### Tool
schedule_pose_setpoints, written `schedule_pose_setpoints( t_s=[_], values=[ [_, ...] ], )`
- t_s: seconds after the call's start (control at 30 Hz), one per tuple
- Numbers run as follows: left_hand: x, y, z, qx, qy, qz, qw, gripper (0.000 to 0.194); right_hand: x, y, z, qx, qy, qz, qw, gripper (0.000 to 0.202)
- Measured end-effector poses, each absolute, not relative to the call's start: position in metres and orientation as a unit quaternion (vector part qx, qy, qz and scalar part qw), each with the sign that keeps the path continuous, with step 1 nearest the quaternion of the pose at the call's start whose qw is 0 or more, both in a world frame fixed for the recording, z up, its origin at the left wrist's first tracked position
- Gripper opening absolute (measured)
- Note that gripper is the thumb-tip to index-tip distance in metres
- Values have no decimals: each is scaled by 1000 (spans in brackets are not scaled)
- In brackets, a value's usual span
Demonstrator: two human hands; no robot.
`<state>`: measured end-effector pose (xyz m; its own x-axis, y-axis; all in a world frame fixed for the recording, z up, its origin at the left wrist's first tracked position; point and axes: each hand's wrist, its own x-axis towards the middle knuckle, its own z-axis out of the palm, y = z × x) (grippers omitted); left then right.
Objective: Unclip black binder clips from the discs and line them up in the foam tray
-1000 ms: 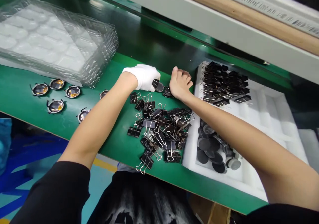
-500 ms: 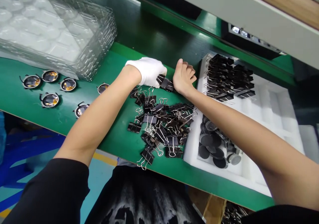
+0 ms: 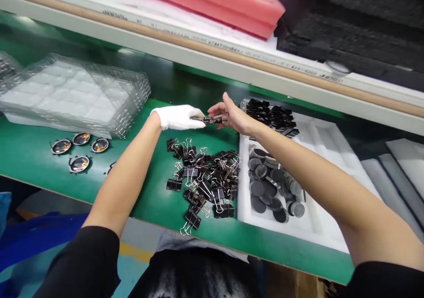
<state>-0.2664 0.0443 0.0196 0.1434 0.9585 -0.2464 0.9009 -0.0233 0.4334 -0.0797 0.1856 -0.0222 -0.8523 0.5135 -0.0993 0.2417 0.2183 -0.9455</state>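
Observation:
My left hand (image 3: 180, 117), in a white glove, pinches one side of a dark clipped piece (image 3: 210, 120) above the green table. Bare, my right hand (image 3: 233, 116) is at the other side of that piece, fingers spread around its metal clip handles; whether they press on it is unclear. Below both hands lies a loose heap of black binder clips (image 3: 205, 174). To the right, a white foam tray (image 3: 314, 220) holds round dark and silvery discs (image 3: 266, 189) at the front and rows of clipped black pieces (image 3: 271, 116) at the back.
Several round watch-like pieces (image 3: 79, 164) lie at the left, in front of stacked clear plastic trays (image 3: 76, 94). A shelf edge (image 3: 198, 55) crosses behind the table, with pink foam (image 3: 212, 4) and black foam (image 3: 351, 28) above. Grey-white sheets (image 3: 402, 178) lean at the right.
The camera view has tilted up, showing the shelf. My left hand still holds the clipped piece, now seen edge-on. My right hand has turned, its fingers now reaching around the clip handles.

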Motion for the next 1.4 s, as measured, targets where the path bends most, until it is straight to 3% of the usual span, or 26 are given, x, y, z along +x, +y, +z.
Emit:
schedule_pose_setpoints(
  t_s=[0.13, 0.2, 0.4, 0.53, 0.67, 0.87, 1.1, 1.27, 1.4],
  values=[
    [-252, 40, 33, 669, 646, 180, 319, 56, -42, 173, -2, -165, -766, 601, 155, 63],
    [-239, 40, 36, 647, 667, 216, 300, 59, -31, 167, -3, -170, -768, 592, 173, 51],
    [-203, 42, 38, 648, 735, 194, 49, 64, -8, 160, -17, -207, -765, 562, 235, 35],
    [-191, 44, 29, 663, 727, 180, -11, 66, 7, 152, -20, -202, -773, 551, 242, 35],
    [-184, 44, 26, 695, 698, 169, 45, 63, 29, 152, -20, -192, -784, 525, 271, 34],
    [-183, 40, 35, 709, 691, 128, 47, 63, 119, 218, -25, -264, -842, 352, 313, 36],
    [-187, 39, 42, 707, 690, 147, 44, 59, 193, 292, -78, -438, -753, 287, 397, 35],
    [-193, 42, 41, 705, 695, 141, 35, 58, 183, 291, -103, -417, -784, 301, 347, 36],
    [-196, 44, 39, 702, 699, 134, 35, 58, 173, 283, -110, -475, -813, 167, 292, 38]
  ],
)
